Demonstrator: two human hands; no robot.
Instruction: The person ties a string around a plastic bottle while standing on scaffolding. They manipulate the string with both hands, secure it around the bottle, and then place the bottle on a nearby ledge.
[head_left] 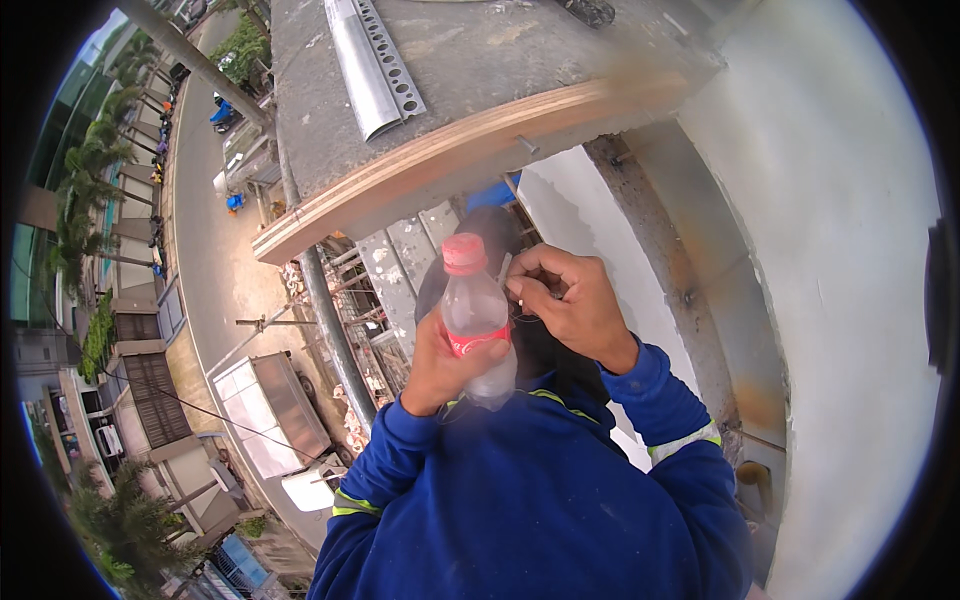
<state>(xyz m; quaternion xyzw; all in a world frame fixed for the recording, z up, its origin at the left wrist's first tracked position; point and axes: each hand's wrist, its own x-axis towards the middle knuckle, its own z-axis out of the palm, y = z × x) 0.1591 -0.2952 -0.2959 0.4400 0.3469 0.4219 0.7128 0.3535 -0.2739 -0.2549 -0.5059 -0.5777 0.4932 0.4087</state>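
A clear plastic bottle with a red cap and a red label stands nearly upright in front of my chest. My left hand is wrapped round its lower half, thumb across the label. Beside the bottle's neck, on the right, my right hand is closed in a pinch. A thin whitish piece shows at its fingertips; what it is, I cannot make out. Whether those fingertips touch the bottle is unclear.
Ahead lies a concrete ledge edged by a wooden board with a bolt in it. A perforated metal strip rests on the ledge. A white wall rises at right. Far below at left are a street and truck, past a metal pole.
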